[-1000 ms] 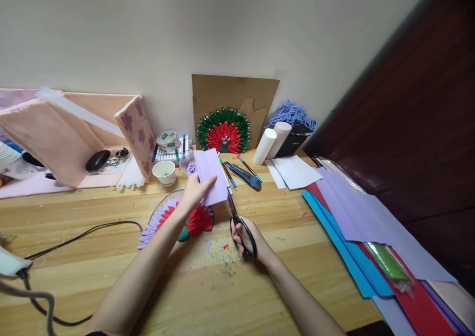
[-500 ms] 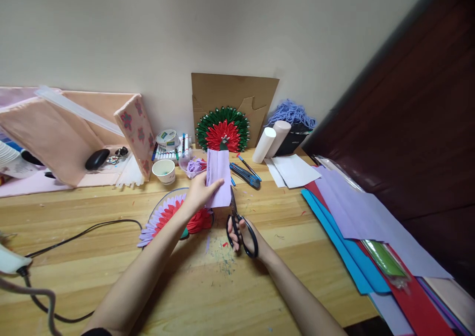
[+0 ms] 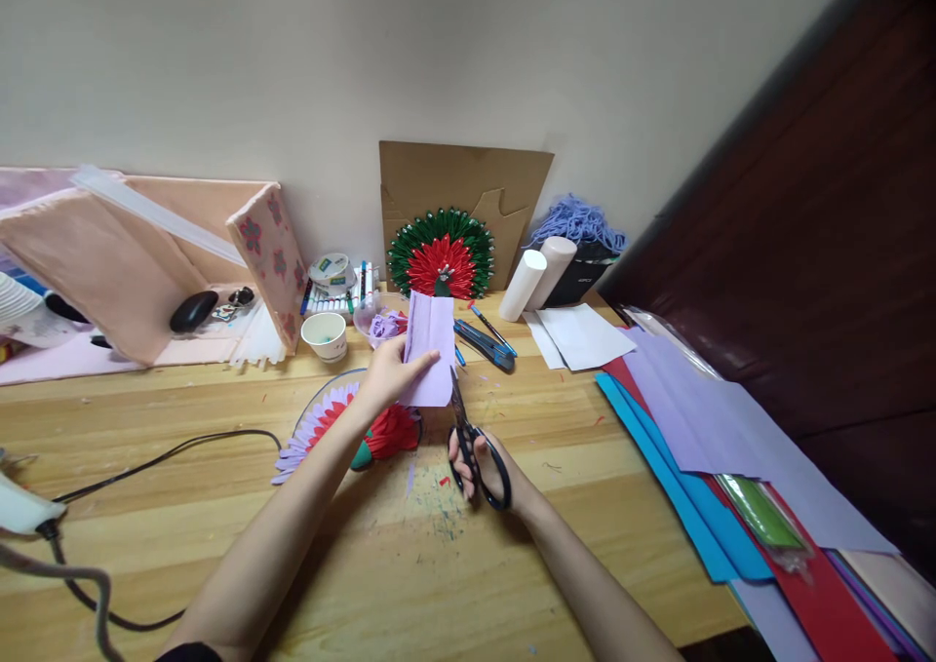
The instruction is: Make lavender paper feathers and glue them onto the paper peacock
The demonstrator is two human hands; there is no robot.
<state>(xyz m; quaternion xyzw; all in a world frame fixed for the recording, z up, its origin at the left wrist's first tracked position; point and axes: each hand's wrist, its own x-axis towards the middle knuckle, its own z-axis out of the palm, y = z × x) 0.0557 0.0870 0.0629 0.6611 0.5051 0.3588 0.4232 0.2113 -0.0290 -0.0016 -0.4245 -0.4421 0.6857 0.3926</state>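
Left hand [image 3: 391,374]: My thumb and fingers are pinched tight on the paper. My thumb is on the front of it.
Paper [image 3: 431,335]: It is lilac and folded. I hold it up off the table, at 1 o'clock from my left hand. It stands nearly straight up.
Right hand [image 3: 488,469]: My fingers go through the black loops of the scissors and are closed around them.
Scissors [image 3: 460,418]: They point to 12 o'clock. The blades are at the bottom right corner of the paper. I cannot tell how wide the blades are.
Fan [image 3: 332,426]: A lilac and red paper fan lies flat under my left wrist, at 7 o'clock from the paper.
Table [image 3: 219,545]: It is wood, with tiny bits of cut paper between my arms.
Cup [image 3: 324,335]: It is white and sits at 9 o'clock from the paper, near it.
Pens [image 3: 484,342]: They lie at 3 o'clock from the paper, just beside it.
Sheets [image 3: 687,418]: Blue, red and lilac ones are piled at 3 o'clock from my right hand, well apart.
Cord [image 3: 168,452]: It is black and lies at 9 o'clock from the fan.
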